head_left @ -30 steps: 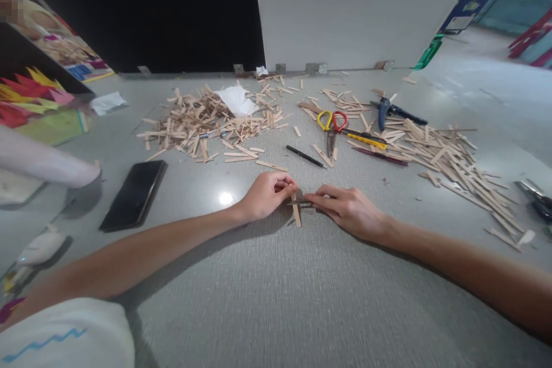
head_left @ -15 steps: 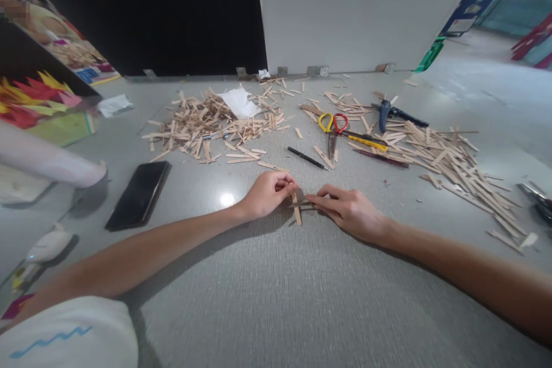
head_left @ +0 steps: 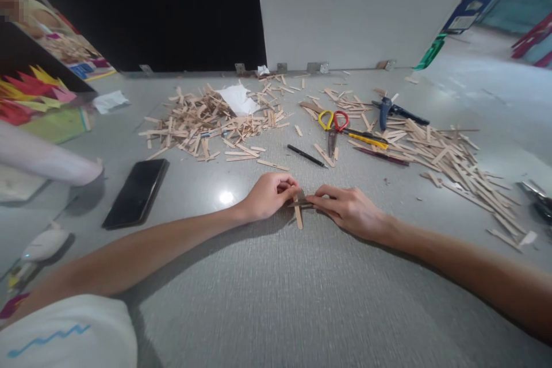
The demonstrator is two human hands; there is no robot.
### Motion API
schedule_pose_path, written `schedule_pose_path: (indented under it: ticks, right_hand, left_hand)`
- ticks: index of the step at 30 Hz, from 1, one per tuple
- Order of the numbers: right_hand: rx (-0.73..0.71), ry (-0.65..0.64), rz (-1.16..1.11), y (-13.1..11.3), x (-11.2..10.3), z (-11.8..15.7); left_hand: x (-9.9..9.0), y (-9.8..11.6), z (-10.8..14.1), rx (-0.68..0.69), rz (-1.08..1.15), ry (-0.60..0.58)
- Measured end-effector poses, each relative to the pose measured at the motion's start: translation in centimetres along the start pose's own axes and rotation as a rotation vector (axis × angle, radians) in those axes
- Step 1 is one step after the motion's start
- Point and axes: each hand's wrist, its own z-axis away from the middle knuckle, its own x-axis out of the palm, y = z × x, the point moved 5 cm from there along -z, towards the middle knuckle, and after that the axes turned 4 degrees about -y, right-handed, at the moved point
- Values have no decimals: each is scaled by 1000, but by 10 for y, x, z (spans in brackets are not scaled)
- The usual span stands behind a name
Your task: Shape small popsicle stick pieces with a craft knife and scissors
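My left hand (head_left: 271, 195) pinches the upper end of a short, flat wooden craft stick (head_left: 298, 219) just above the table. A thin grey metal blade (head_left: 297, 204) lies crosswise over the stick. My right hand (head_left: 347, 207) grips it from the right, fingers closed, so its handle end is hidden. Beyond my hands lies a black pen (head_left: 307, 156). Scissors with one yellow and one red handle loop (head_left: 332, 144) rest behind it.
Cut craft sticks are heaped at back left (head_left: 190, 126) and right (head_left: 457, 167). A yellow cutter (head_left: 368, 139) and a blue glue gun (head_left: 385, 113) lie at back right. A phone (head_left: 137, 192) is on the left, near another person's arm (head_left: 47, 155). Tall panels (head_left: 345, 11) stand behind.
The stick's lower end has shifted slightly towards me. Both hands keep nearly the same place and grip, and the view has tilted a little.
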Motion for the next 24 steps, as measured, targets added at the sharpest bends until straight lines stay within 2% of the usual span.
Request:
schedule_pose_path:
  ticks: [7,14,24]
  right_hand:
    - [-156,13,-5,-10,-4,-2]
    - [-22,88,18,-5,-5,1]
    - [-69,96,75,-9,-5,-3]
  left_hand:
    - [-5,1,-1,17,8,45]
    - [-2,2,-2,17,3,-6]
    - [0,4,-1,7,-2,-56]
